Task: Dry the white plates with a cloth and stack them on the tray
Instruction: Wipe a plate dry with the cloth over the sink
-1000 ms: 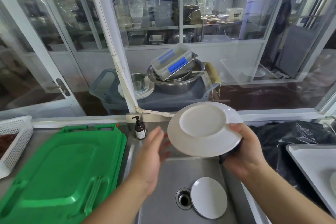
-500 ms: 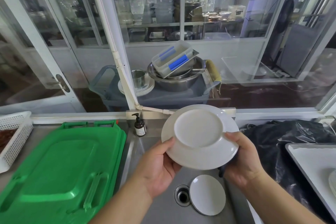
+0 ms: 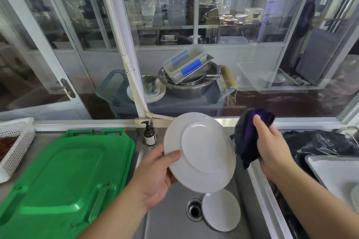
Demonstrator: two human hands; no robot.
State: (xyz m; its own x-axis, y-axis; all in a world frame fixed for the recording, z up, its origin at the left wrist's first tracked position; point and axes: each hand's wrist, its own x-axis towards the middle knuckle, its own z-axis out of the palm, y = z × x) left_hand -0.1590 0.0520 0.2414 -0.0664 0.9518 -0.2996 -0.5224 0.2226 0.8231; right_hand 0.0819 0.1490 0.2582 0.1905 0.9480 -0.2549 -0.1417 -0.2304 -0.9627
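1. Gripping the white plate (image 3: pixel 202 153) by its left rim, your left hand (image 3: pixel 155 176) has the thumb over the underside and tilts it above the sink (image 3: pixel 171 219).
2. Your right hand (image 3: pixel 272 149) clutches the dark cloth (image 3: pixel 246 137) just beside the plate's right edge; whether cloth and plate touch, you cannot tell.
3. Below the held plate, a second plate (image 3: pixel 220 209) lies in the sink next to the drain (image 3: pixel 194 209).
4. At your far right sits the tray (image 3: pixel 334 170) on the tabletop, well apart from both hands.

Two white plates (image 3: pixel 200 153) (image 3: pixel 220 209), perhaps more.
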